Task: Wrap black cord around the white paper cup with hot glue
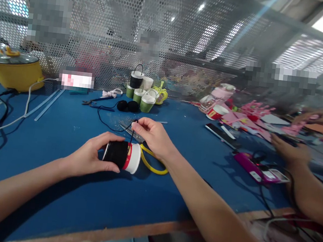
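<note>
Blue felt covers our workbench (61, 133), a yellow cooker (11, 69) at far left. Our left hand (91, 159) wraps the paper cup (122, 155) lying on its side at centre; light, crushable, best held around its black-wound middle. Our right hand (152, 135) pinches the thin, limp black cord (132, 133) above it.

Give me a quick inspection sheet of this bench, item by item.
Surface: blue table, wooden front edge.
Job's things: paper cup lying on its side, black-wrapped; black cord rising from it; yellow loop beside it.
Clutter: decorated cups, phone, pink pieces.
Grip: left hand holds the cup; right hand pinches the cord.
Cables: black and white leads at left.
Surroundings: perforated screen, yellow cooker, a co-worker's arm.
</note>
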### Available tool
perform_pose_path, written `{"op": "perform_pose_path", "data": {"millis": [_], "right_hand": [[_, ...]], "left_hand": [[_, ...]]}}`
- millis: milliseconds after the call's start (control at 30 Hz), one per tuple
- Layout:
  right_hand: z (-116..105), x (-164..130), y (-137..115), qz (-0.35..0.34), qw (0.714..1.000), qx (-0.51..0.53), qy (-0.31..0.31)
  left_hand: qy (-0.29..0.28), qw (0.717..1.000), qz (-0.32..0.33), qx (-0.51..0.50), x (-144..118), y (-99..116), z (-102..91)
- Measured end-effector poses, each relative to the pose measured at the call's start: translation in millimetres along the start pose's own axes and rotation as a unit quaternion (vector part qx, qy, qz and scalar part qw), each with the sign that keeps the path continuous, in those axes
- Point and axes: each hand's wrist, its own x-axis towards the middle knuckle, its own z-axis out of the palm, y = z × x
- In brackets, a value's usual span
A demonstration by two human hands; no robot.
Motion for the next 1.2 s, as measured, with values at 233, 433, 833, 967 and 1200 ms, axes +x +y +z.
{"op": "perform_pose_path", "data": {"millis": [233, 433, 833, 967, 1200], "right_hand": [[4.0, -1.1, 1.1, 0.010, 1.000, -0.016, -0.024], [6.2, -2.8, 2.9, 0.029, 0.998, -0.031, -0.036], [5.2, -6.9, -3.4, 0.096, 0.991, -0.013, -0.092], [4.8, -7.6, -2.5, 0.088, 0.992, -0.005, -0.093], [3.0, -6.6, -0.7, 0.090, 0.993, -0.001, -0.082]], "left_hand": [[-0.011, 0.998, 0.058, 0.029, 0.0, 1.1, -0.9], [-0.005, 0.996, 0.072, 0.050, -0.9, 2.9, -0.8], [-0.008, 0.987, 0.118, 0.108, -3.6, 1.5, -0.8], [-0.018, 0.978, 0.146, 0.149, -4.3, 2.1, -1.0], [-0.009, 0.970, 0.165, 0.179, -5.6, 1.0, -0.8]]}}
